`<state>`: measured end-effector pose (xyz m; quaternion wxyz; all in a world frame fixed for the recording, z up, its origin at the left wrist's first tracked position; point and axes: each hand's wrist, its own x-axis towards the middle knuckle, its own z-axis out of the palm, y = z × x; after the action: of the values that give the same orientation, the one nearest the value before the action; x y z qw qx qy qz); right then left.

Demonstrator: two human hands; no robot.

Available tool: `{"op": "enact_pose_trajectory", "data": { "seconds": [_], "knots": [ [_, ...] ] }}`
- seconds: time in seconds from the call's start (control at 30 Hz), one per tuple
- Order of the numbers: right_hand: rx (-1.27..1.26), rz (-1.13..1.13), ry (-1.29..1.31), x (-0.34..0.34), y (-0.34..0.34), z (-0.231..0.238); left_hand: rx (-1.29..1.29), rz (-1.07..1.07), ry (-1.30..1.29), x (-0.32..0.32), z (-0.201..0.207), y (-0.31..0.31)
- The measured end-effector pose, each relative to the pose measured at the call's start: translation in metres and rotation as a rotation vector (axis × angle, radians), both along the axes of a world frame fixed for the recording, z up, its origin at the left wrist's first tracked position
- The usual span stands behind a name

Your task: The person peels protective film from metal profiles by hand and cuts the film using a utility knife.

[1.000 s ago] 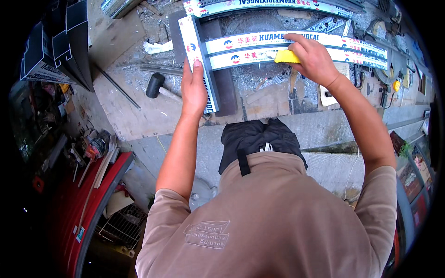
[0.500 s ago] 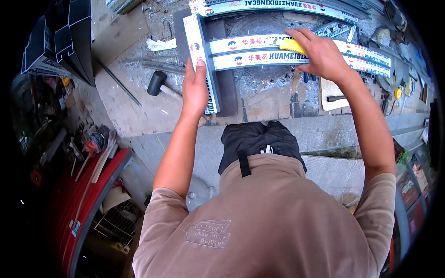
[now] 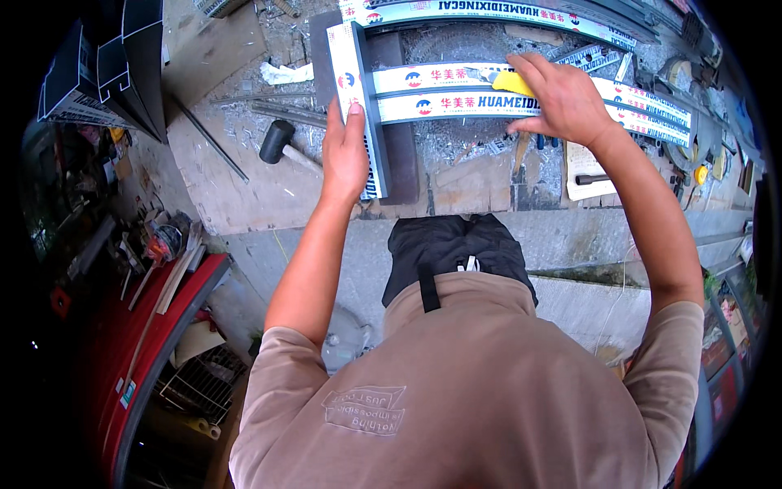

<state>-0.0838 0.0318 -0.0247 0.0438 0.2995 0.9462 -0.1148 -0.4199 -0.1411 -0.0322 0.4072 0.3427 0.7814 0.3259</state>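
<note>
My left hand (image 3: 345,159) is closed around a short aluminium frame profile (image 3: 347,77) covered in white printed film, its thumb lying on the top face. This piece stands crosswise against the left ends of two long film-covered profiles (image 3: 444,104) that lie side by side. Over these long profiles my right hand (image 3: 564,99) is closed on a yellow utility knife (image 3: 511,83), whose tip points left. The right thumb reaches down past the near edge of the long profiles. Part of the knife is hidden under the fingers.
A black rubber mallet (image 3: 278,142) lies left of my left hand. More wrapped profiles (image 3: 489,11) run along the back. A socket wrench (image 3: 591,179) rests on paper at the right. Dark profiles (image 3: 130,65) stand at the far left; metal shavings litter the bench (image 3: 244,191).
My right thumb has stretched out further to the left, and the hand covers slightly more of the knife. My left hand keeps its hold on the short profile. The view has shifted slightly.
</note>
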Motion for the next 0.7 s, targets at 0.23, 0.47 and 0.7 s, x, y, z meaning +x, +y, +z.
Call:
{"op": "enact_pose_trajectory", "data": {
  "seconds": [0.23, 0.47, 0.7],
  "knots": [
    [0.099, 0.129, 0.142, 0.002, 0.009, -0.011, -0.057, 0.03, 0.015, 0.002, 0.007, 0.008],
    [0.097, 0.108, 0.202, -0.005, 0.01, -0.015, -0.102, 0.037, 0.073, 0.009, 0.014, 0.011],
    [0.066, 0.08, 0.181, -0.009, 0.007, -0.014, -0.048, 0.05, -0.013, -0.006, -0.01, 0.003]
  ]
}}
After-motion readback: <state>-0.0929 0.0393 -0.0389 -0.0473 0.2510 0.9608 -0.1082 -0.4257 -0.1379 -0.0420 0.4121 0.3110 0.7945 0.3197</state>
